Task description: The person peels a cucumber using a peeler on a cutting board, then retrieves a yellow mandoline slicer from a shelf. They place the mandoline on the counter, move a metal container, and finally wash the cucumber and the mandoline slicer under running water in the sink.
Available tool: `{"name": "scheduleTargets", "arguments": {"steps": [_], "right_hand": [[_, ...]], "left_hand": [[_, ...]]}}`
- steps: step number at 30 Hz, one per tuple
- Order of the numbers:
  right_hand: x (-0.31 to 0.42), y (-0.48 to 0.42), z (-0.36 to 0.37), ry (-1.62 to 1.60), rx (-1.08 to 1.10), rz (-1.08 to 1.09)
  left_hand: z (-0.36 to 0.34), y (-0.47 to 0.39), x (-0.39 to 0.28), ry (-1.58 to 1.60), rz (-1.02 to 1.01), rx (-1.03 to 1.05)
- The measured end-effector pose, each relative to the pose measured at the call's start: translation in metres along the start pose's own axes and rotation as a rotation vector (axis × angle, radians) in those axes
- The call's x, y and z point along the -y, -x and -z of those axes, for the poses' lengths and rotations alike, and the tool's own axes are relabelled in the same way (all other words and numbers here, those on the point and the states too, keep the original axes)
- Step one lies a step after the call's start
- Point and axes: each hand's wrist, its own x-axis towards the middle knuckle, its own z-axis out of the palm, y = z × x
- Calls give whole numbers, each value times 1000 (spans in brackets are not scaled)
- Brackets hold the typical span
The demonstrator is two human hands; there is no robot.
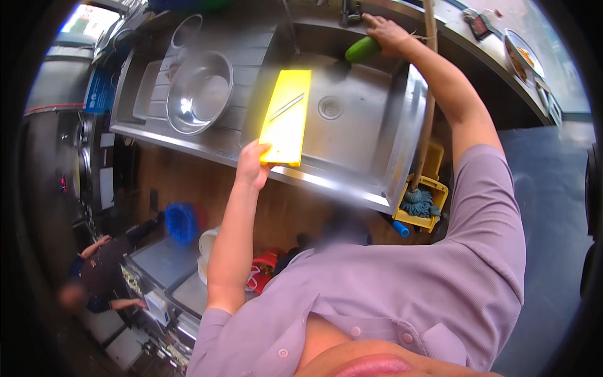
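My left hand point(254, 165) grips the near end of a yellow mandoline slicer point(287, 113) with a slanted metal blade, held over the left edge of a stainless steel sink basin point(358, 136). At the back of the sink, my right hand point(387, 35) holds a green cucumber point(362, 50) beneath its palm, while its fingertips reach to the lever of the faucet point(349, 18). Whether the fingers touch the lever is hard to tell. A metal mixing bowl point(200, 93) stands on the ribbed drainboard, left of the slicer.
A wooden mop handle point(426, 103) rises right of the sink from a yellow mop bucket point(440, 191). On the right counter sits a plate of food point(524, 54). Another person point(106, 264) works at a lower-left counter point(165, 261). A blue-lined bin point(181, 221) stands on the floor.
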Motion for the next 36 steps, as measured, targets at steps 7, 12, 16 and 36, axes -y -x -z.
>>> {"name": "scheduleTargets", "arguments": {"steps": [7,12,16,36], "right_hand": [[-35,-63,13,43,151,27],[-39,-80,-72,-231,-8,91],[-18,-72,-92,-108,101,80],[-13,-31,-103,-89,-20,2]], "left_hand": [[-43,-110,-45,29,120,-123],[-65,-167,-50,10,151,-121],[-82,-201,-48,-5,144,-144],[-89,-241,-30,-170,219,14]]}}
